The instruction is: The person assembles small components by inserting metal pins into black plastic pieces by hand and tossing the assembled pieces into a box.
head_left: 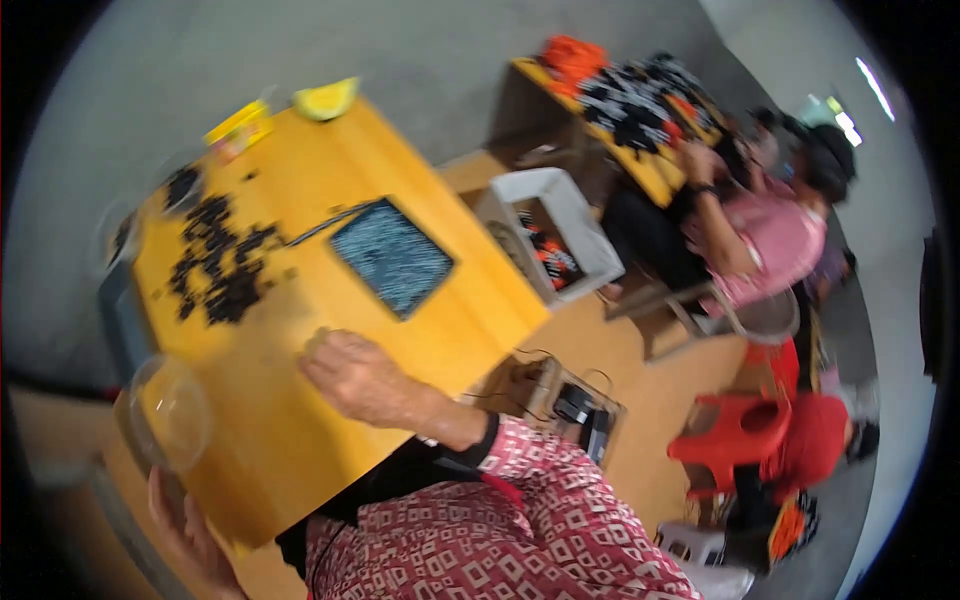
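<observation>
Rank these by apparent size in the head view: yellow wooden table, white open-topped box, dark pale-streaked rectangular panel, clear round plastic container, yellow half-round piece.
1. Yellow wooden table
2. White open-topped box
3. Dark pale-streaked rectangular panel and clear round plastic container: too alike to rank
4. Yellow half-round piece

Right hand [355, 378] blurred, tabletop [255, 440] softly shadowed, strip light [875, 90] glaring, edges bowed

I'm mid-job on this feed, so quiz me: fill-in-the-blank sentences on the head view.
The hand nearer the clear bowl is the person's ____ one.
The right hand is over a table coloured ____.
The heap of small pieces is coloured ____.
The plastic chair at the picture's right is ____.

Missing words: left; yellow; black; red.
</observation>
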Available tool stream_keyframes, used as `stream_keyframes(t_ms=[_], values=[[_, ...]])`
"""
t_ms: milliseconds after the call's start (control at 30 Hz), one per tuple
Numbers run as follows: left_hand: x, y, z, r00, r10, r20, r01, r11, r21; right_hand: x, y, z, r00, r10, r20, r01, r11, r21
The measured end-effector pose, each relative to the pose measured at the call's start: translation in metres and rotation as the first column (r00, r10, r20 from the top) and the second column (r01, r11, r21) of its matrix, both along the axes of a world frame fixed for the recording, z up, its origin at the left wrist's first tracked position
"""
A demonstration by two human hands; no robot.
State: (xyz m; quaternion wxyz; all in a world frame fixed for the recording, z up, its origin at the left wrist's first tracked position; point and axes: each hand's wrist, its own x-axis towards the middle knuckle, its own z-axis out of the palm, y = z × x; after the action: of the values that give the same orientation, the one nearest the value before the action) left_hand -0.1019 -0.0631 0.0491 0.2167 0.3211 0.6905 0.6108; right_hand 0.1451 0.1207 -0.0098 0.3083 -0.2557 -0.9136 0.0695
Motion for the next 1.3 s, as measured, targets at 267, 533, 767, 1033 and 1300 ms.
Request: stream_keyframes(t_ms=[267,533,767,1033,1300], values=[[0.052,0.049,0.015,0.809,-0.458,-0.368,0.343,0.877,-0.338,-0.008,0.025,-0.014,0.975,-0.224,0.017,0.224,0.975,0.0],[0.051,0.069,-0.041,0.744,-0.632,-0.217,0.571,0.77,-0.284,-0.01,0.027,-0.021,0.975,-0.204,0.085,0.213,0.971,-0.112],[0.056,0.068,-0.048,0.79,-0.587,-0.175,0.528,0.797,-0.293,-0.025,0.038,-0.023,0.97,-0.244,-0.018,0.245,0.965,0.093],[0.063,0.063,-0.045,0.772,-0.606,-0.191,0.543,0.785,-0.298,-0.036,0.04,-0.048,0.958,-0.276,-0.08,0.286,0.946,0.15],[0.058,0.067,-0.042,0.772,-0.597,-0.219,0.529,0.794,-0.301,-0.021,0.029,0.0,0.962,-0.197,0.187,0.192,0.98,0.045]])
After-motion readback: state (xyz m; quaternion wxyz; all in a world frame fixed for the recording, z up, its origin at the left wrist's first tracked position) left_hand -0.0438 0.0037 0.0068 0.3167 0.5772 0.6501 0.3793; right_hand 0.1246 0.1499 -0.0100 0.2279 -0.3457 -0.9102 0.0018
